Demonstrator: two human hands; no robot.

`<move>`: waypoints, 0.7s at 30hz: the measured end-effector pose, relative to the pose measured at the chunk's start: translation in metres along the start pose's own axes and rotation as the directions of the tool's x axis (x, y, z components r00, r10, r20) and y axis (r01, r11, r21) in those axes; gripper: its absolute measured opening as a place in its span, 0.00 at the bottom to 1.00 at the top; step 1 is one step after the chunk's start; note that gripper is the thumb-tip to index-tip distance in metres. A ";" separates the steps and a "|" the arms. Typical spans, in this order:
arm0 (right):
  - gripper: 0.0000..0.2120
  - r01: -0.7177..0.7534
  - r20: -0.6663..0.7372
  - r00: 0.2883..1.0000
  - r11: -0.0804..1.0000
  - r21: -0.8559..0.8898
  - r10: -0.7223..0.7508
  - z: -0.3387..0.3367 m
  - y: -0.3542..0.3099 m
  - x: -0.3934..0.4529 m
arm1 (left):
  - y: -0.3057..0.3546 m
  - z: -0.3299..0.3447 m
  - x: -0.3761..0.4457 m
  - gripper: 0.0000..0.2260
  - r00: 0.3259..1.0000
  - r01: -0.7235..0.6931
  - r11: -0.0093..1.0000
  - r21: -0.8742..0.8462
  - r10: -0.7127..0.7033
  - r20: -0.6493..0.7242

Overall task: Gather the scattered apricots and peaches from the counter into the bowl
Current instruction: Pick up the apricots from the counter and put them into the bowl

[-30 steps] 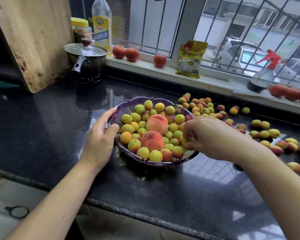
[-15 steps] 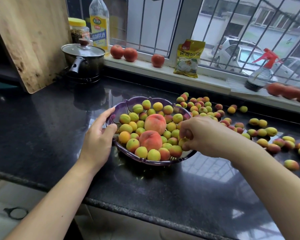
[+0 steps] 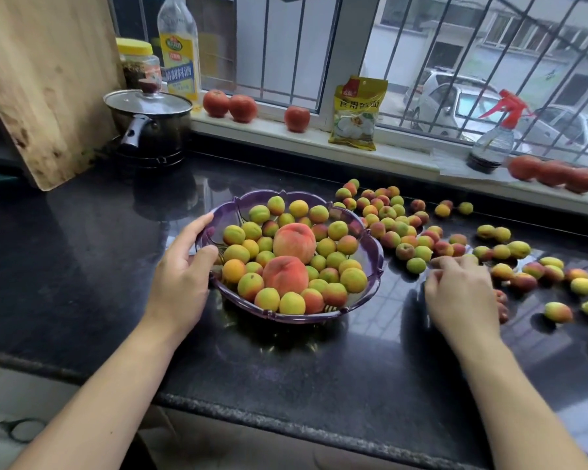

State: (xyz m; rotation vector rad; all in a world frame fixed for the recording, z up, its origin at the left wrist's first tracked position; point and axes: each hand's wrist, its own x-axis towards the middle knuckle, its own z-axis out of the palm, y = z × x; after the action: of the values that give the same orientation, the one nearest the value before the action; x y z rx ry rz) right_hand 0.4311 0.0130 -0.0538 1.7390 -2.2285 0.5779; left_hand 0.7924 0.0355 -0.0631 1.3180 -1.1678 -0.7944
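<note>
A purple scalloped bowl (image 3: 371,262) stands on the black counter (image 3: 82,252), heaped with small yellow-red apricots and two large peaches (image 3: 294,242) (image 3: 285,275). My left hand (image 3: 180,283) grips the bowl's left rim, thumb over the edge. Many more apricots (image 3: 387,215) lie scattered on the counter right of the bowl, out to the frame's edge. My right hand (image 3: 462,293) lies palm down among them, to the right of the bowl, fingertips touching the nearest fruit. I see nothing held in it. A couple of apricots peek out beside its palm.
A lidded black pot (image 3: 150,127) and a leaning wooden board (image 3: 48,79) stand at the back left. On the window sill are an oil bottle (image 3: 179,45), a jar (image 3: 138,62), tomatoes (image 3: 230,105), a yellow packet (image 3: 357,113) and a spray bottle (image 3: 493,140).
My right hand has left the bowl's right side and moved right onto the counter among the loose apricots. My left hand has stayed on the bowl's rim.
</note>
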 end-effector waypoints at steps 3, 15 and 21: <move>0.13 -0.002 0.103 0.995 0.998 -0.065 0.009 0.010 0.003 -0.004 | -0.001 0.001 0.001 0.24 1.000 -0.011 1.000 -0.012 0.012 0.003; 0.15 0.011 -0.058 0.998 0.956 0.292 0.006 -0.005 -0.008 -0.005 | -0.002 0.001 0.001 0.20 1.000 -0.027 1.000 0.009 0.027 -0.014; 0.16 -0.131 0.145 0.989 0.507 0.852 0.012 -0.013 -0.017 -0.016 | -0.001 0.002 0.001 0.20 1.000 -0.020 1.000 -0.013 0.020 0.003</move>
State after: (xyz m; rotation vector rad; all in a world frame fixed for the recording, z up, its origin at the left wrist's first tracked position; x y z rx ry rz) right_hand 0.4512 0.0291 -0.0465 2.0955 -2.2303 1.9430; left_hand 0.7912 0.0340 -0.0638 1.2925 -1.1749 -0.7886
